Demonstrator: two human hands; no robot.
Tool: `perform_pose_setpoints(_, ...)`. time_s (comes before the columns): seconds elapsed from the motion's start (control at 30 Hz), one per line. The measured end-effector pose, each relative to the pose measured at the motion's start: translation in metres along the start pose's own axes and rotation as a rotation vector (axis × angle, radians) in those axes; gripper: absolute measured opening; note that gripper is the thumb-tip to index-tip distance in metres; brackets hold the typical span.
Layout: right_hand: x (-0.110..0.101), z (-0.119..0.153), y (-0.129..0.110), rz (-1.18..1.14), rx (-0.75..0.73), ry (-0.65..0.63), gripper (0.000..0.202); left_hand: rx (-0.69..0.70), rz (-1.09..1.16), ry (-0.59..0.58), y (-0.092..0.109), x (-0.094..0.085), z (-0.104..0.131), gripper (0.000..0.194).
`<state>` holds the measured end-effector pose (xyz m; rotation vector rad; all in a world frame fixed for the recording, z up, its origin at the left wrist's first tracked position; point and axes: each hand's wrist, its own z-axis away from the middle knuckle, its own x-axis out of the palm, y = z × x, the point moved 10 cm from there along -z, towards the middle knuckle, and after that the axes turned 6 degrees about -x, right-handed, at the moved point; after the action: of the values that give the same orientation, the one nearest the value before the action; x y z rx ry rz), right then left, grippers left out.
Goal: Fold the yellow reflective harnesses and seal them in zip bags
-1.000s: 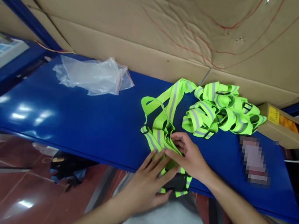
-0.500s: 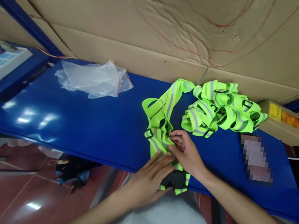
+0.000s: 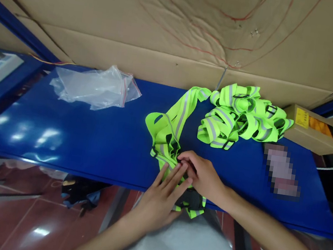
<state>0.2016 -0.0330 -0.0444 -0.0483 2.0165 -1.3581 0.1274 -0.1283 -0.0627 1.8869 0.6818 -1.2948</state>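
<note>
A neon-green strap with grey stripes (image 3: 184, 111) runs down the blue table to its front edge, where a black piece (image 3: 192, 198) and striped strap ends hang over. Across its lower part lies my left hand (image 3: 160, 197), palm down with fingers spread. My right hand (image 3: 204, 176) is beside it, thumb and fingers curled together at the strap's right edge, close to my left fingertips. What my right fingers pinch is hidden. Further back on the right sits a heap of similar green straps (image 3: 242, 119) with black buckles.
Clear plastic bags (image 3: 97, 87) lie at the back left of the blue table (image 3: 89, 138). On the right are a blurred-out flat object (image 3: 283, 169) and a cardboard box (image 3: 318, 135) with orange contents. A cardboard wall (image 3: 132, 59) stands behind.
My left fingers have spread further over the strap. My right fingers have closed in toward them. The upper strap has shifted left and flattened somewhat. The view has moved slightly.
</note>
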Motion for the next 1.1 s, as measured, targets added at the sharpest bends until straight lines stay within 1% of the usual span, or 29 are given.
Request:
perform_pose_setpoints(0.07,0.003,0.005,-0.006,-0.081,0.015,-0.108,0.034,-0.036,0.002,0.001,-0.003,-0.002,-0.001,0.079)
perform_pose_setpoints(0.13,0.001,0.015,-0.014,-0.061,0.01,-0.171,0.042,-0.071,0.001,-0.023,-0.007,-0.003,-0.002,0.079)
perform_pose_setpoints(0.2,-0.008,0.027,-0.026,0.158,-0.049,-0.133,0.044,-0.093,0.012,-0.076,-0.01,-0.002,-0.004,0.079)
perform_pose_setpoints(0.27,-0.012,0.04,-0.048,0.463,-0.177,-0.07,0.043,-0.095,0.031,-0.125,-0.012,-0.002,-0.006,0.082)
perform_pose_setpoints(0.33,0.001,0.053,-0.065,0.676,-0.298,-0.088,0.043,-0.075,0.047,-0.155,-0.015,-0.003,-0.008,0.089)
perform_pose_setpoints(0.37,0.011,0.058,-0.069,0.742,-0.328,-0.115,0.044,-0.059,0.055,-0.164,-0.016,-0.004,-0.01,0.093)
perform_pose_setpoints(0.43,0.026,0.063,-0.067,0.836,-0.318,-0.155,0.051,-0.025,0.081,-0.191,-0.021,-0.005,-0.012,0.104)
perform_pose_setpoints(0.5,0.035,0.065,-0.061,0.908,-0.279,-0.171,0.058,0.008,0.122,-0.228,-0.028,-0.006,-0.015,0.115)
perform_pose_setpoints(0.6,0.04,0.066,-0.06,0.951,-0.271,-0.2,0.058,0.078,0.166,-0.274,-0.038,-0.006,-0.017,0.119)
perform_pose_setpoints(0.73,0.031,0.067,-0.075,0.846,-0.343,-0.217,0.04,0.183,0.14,-0.291,-0.047,-0.008,-0.02,0.108)
perform_pose_setpoints(0.87,0.015,0.071,-0.089,0.755,-0.452,-0.242,0.038,0.308,0.099,-0.244,-0.044,-0.017,-0.028,0.1)
perform_pose_setpoints(0.93,0.007,0.074,-0.088,0.754,-0.464,-0.249,0.039,0.362,0.084,-0.209,-0.043,-0.022,-0.036,0.093)
perform_pose_setpoints(1.0,0.001,0.077,-0.084,0.767,-0.448,-0.24,0.039,0.39,0.062,-0.176,-0.042,-0.025,-0.048,0.078)
perform_pose_setpoints(1.1,-0.004,0.084,-0.079,0.795,-0.449,-0.189,0.036,0.38,0.0,-0.141,-0.043,-0.023,-0.068,0.061)
